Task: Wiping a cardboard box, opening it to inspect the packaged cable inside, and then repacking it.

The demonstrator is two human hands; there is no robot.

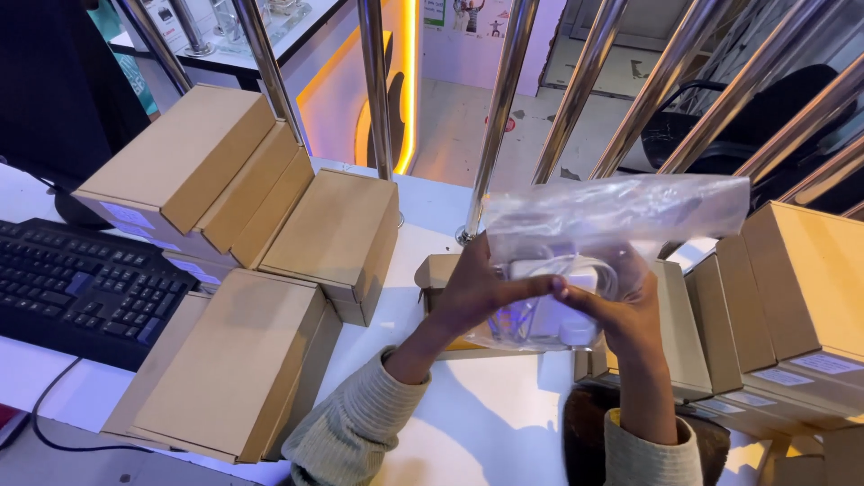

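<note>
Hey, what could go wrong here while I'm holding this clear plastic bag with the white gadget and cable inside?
The clear plastic bag is pinched only by left hand and right hand fingertips; the white device could slip out. The leaning brown cardboard boxes sit stacked askew and might slide onto the black keyboard.

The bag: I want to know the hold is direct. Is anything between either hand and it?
Nothing visible. The left hand and right hand both grip the clear bag directly, above an open box on the table. The white item is inside the bag.
</note>
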